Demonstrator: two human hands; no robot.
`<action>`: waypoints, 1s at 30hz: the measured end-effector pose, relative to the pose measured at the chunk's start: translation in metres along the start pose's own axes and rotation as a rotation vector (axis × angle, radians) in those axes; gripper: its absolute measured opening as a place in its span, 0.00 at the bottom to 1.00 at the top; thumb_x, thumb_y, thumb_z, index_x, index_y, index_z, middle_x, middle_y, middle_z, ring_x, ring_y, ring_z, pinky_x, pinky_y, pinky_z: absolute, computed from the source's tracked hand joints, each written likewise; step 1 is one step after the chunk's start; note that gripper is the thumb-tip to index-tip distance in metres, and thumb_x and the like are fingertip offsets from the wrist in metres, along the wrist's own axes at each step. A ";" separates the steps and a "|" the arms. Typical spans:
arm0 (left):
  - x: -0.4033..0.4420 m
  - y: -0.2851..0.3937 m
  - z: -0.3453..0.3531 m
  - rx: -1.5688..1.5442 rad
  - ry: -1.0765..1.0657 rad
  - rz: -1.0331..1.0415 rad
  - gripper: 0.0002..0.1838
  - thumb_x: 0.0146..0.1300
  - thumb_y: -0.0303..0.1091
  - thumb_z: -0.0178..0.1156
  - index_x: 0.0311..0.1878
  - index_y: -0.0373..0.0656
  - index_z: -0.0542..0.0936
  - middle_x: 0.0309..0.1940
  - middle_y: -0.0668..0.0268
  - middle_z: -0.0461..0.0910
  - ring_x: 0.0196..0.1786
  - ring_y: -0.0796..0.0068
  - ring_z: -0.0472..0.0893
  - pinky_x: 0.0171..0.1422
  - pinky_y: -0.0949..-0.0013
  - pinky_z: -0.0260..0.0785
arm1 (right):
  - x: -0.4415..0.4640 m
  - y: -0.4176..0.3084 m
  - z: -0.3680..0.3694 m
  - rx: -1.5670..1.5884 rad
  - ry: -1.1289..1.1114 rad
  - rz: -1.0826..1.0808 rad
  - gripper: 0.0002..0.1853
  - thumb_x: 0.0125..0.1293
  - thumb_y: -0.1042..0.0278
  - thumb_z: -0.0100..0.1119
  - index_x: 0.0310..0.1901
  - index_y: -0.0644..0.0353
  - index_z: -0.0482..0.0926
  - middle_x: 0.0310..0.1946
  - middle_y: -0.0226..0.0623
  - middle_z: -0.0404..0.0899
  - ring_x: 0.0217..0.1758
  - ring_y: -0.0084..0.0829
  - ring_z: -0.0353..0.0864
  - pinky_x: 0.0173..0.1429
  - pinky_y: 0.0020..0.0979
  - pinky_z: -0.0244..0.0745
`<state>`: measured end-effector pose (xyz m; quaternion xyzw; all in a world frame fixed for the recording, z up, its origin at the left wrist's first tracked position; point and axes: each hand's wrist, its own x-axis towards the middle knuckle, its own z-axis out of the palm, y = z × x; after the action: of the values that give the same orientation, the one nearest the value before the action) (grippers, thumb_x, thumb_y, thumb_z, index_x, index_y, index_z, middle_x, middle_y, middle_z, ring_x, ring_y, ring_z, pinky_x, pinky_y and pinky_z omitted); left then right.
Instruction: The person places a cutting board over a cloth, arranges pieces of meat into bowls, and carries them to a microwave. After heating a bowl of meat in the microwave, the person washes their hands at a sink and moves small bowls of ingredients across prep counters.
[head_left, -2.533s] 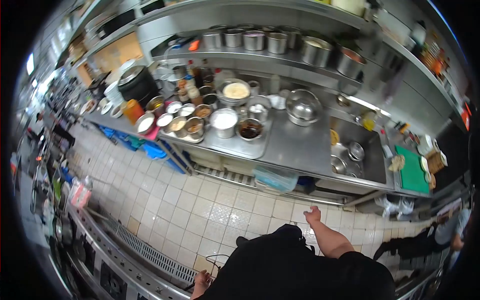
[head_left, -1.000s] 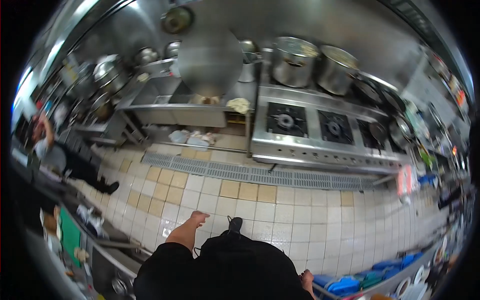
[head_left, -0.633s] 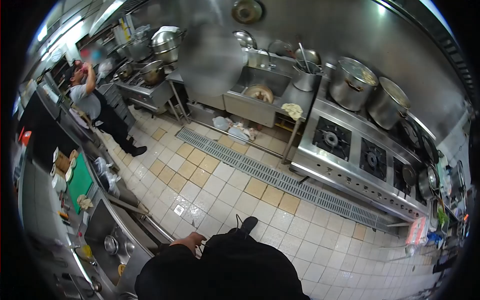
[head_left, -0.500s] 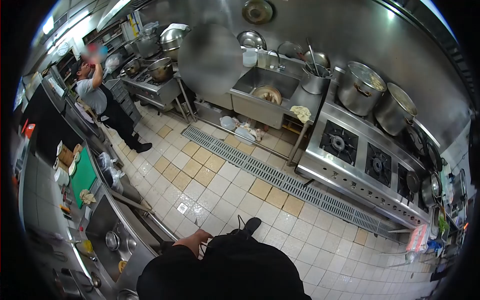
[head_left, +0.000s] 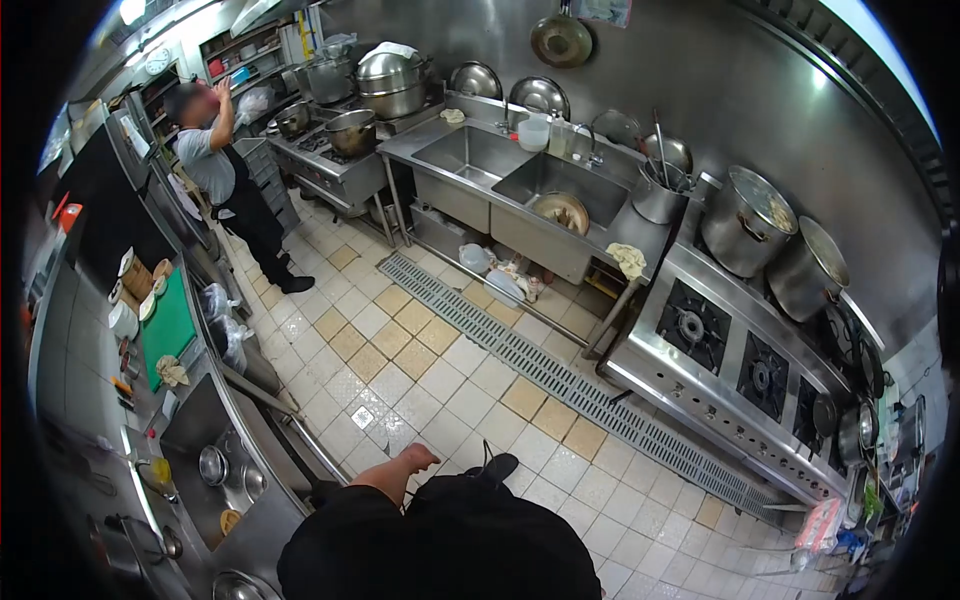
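My left hand hangs low in front of my dark clothing, above the tiled floor. Its fingers point to the right, partly apart, and nothing shows in them. Close beside it, a thin dark cord loops out near my black shoe. My right hand is out of sight. To the left of my left hand runs the steel counter with a sink, which holds metal bowls.
A co-worker in a dark apron stands at the left, one arm raised to the head. Ahead are a double sink, a floor drain grate and a gas range with large pots. A green cutting board lies at left.
My left hand has swung forward and slightly right, away from my clothing. The view has shifted, so the kitchen sits a little further right and lower. The co-worker's arm stays raised.
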<state>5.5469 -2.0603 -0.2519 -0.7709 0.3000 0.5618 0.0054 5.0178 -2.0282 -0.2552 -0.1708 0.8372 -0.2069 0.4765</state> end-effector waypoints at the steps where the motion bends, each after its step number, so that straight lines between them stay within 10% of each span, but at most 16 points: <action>1: 0.002 -0.007 0.003 -0.005 0.006 -0.003 0.19 0.57 0.48 0.66 0.43 0.43 0.85 0.31 0.66 0.83 0.30 0.72 0.82 0.29 0.67 0.77 | 0.002 -0.002 0.003 -0.010 0.000 -0.004 0.10 0.59 0.65 0.55 0.38 0.60 0.72 0.25 0.37 0.72 0.23 0.33 0.71 0.27 0.35 0.65; 3: 0.011 -0.012 0.001 0.069 -0.092 -0.154 0.25 0.60 0.38 0.62 0.63 0.62 0.75 0.39 0.71 0.84 0.41 0.75 0.83 0.40 0.66 0.80 | 0.007 -0.009 0.007 -0.025 0.003 -0.006 0.10 0.59 0.65 0.55 0.39 0.61 0.72 0.25 0.37 0.73 0.23 0.33 0.72 0.27 0.35 0.65; 8: 0.049 -0.045 0.005 0.426 -0.122 0.116 0.23 0.63 0.37 0.58 0.62 0.64 0.76 0.42 0.67 0.84 0.43 0.74 0.83 0.43 0.65 0.80 | 0.015 -0.020 0.015 -0.056 0.015 -0.011 0.10 0.58 0.66 0.56 0.39 0.62 0.72 0.25 0.38 0.73 0.23 0.33 0.72 0.28 0.35 0.66; 14: -0.011 0.019 -0.014 -0.061 -0.018 -0.064 0.22 0.62 0.46 0.64 0.47 0.34 0.82 0.44 0.59 0.84 0.41 0.71 0.85 0.39 0.63 0.80 | 0.025 -0.023 0.017 -0.094 0.031 -0.013 0.11 0.57 0.67 0.57 0.39 0.63 0.73 0.25 0.39 0.74 0.24 0.34 0.73 0.28 0.36 0.67; 21: 0.025 0.013 -0.009 0.815 -0.068 0.395 0.29 0.58 0.29 0.63 0.65 0.58 0.74 0.45 0.70 0.84 0.46 0.72 0.84 0.46 0.70 0.79 | 0.029 -0.028 0.020 -0.107 0.056 -0.010 0.11 0.56 0.68 0.58 0.39 0.64 0.73 0.25 0.39 0.75 0.24 0.34 0.73 0.29 0.36 0.68; 25: 0.058 0.008 -0.002 0.346 -0.079 0.149 0.27 0.58 0.30 0.63 0.64 0.57 0.75 0.46 0.71 0.84 0.46 0.72 0.84 0.46 0.70 0.78 | 0.029 -0.030 0.018 -0.115 0.072 -0.009 0.12 0.56 0.68 0.59 0.39 0.65 0.74 0.25 0.40 0.75 0.24 0.35 0.74 0.30 0.36 0.69; 30: 0.052 0.016 -0.008 0.693 -0.027 0.351 0.23 0.61 0.33 0.62 0.59 0.68 0.79 0.43 0.71 0.85 0.38 0.71 0.85 0.41 0.66 0.80 | 0.033 -0.028 0.017 -0.116 0.097 -0.001 0.12 0.55 0.69 0.59 0.39 0.66 0.74 0.25 0.40 0.75 0.25 0.35 0.74 0.30 0.36 0.70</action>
<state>5.5555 -2.0999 -0.2888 -0.6527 0.5994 0.4297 0.1733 5.0188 -2.0709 -0.2727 -0.1884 0.8697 -0.1664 0.4247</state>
